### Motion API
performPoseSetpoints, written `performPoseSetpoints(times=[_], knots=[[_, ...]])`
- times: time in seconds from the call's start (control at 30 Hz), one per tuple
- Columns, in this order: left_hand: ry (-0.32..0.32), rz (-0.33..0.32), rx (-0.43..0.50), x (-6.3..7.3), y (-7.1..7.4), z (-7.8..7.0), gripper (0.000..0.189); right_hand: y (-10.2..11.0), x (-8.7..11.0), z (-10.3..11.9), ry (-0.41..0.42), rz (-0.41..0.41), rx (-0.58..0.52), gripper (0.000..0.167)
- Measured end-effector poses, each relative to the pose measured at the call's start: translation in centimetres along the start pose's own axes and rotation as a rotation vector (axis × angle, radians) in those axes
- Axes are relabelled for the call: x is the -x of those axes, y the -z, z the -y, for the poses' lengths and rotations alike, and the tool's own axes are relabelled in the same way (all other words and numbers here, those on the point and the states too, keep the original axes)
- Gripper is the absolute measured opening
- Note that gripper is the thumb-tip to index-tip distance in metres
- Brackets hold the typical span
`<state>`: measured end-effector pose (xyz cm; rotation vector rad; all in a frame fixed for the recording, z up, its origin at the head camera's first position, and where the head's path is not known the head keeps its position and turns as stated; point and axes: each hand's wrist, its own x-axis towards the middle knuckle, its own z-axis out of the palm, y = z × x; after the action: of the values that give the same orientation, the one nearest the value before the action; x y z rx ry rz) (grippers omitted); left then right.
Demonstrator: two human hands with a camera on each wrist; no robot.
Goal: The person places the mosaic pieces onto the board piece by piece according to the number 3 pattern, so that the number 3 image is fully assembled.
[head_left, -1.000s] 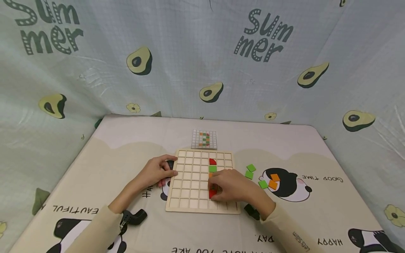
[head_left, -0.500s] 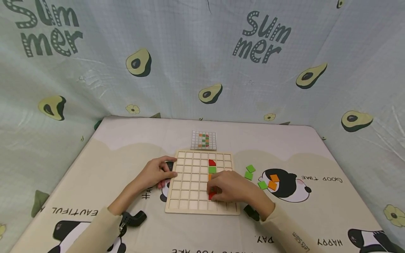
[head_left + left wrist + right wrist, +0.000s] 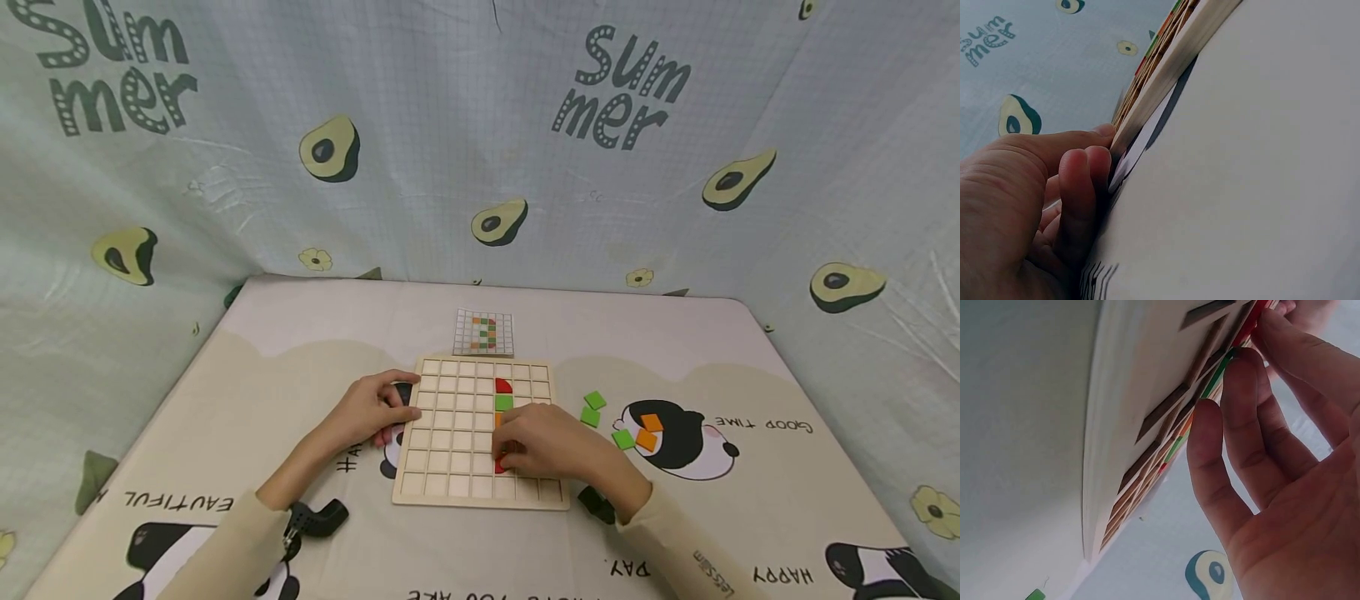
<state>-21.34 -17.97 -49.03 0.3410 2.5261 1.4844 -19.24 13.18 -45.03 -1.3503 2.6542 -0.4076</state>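
Observation:
A wooden grid board (image 3: 450, 433) lies flat on the table. My left hand (image 3: 367, 408) touches its left edge with thumb and index fingertips; in the left wrist view that hand (image 3: 1029, 194) meets the board's side (image 3: 1160, 87). Over the board's lower right my right hand (image 3: 547, 437) pinches a red tile (image 3: 500, 467) between thumb and index, in a cell of the column. Above it in that column show a red rounded tile (image 3: 503, 386), a green tile (image 3: 504, 402) and part of an orange tile (image 3: 498, 420). The right wrist view shows another green tile (image 3: 1217, 375) beside the fingers.
Behind the board lies a printed pattern card (image 3: 483, 332). To the right are loose green tiles (image 3: 590, 417) and orange tiles (image 3: 647, 440) on the patterned tablecloth (image 3: 510, 542). A printed curtain (image 3: 420, 125) rises at the back.
The view has shifted very slightly. The right thumb has moved a little over the lower red tile, leaving less of it showing. The left hand stays at the board's edge.

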Motion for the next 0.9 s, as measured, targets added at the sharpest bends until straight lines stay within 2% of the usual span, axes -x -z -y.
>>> performPoseSetpoints(times=[0.43,0.9], knots=[[0.01,-0.006,-0.004,0.0,-0.1,0.0,0.059,0.1,0.0,-0.2,0.015,0.004,-0.048,0.006],[-0.004,0.0,-0.005,0.0,-0.1,-0.1,0.058,2.0,0.9,-1.4,-0.047,-0.07,-0.032,0.005]])
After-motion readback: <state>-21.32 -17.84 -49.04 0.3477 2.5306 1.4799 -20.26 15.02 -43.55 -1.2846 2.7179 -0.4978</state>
